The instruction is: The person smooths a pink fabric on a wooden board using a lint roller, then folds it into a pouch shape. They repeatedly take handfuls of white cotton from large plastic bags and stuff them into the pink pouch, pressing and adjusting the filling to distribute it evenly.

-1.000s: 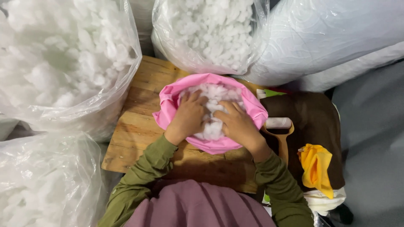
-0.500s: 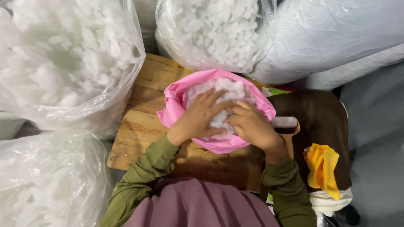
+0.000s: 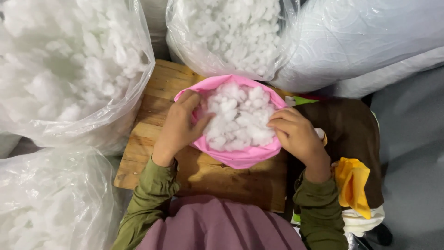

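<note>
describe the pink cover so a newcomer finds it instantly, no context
Start at the wooden board ringed by big clear plastic bags of white stuffing. At the board's far middle, between the left hand and right hand, sits the pink fabric cover, open and packed with white fluff. It is the only pink thing there.

This looks like a small stuffing or toy-making workshop. Big clear plastic sacks of white fibre filling (image 3: 69, 69) crowd the far and left edges of a rough wooden board (image 3: 152, 139) used as a work surface. A pink fabric casing (image 3: 240, 157), packed with the same filling, sits at the board's far right corner
</note>
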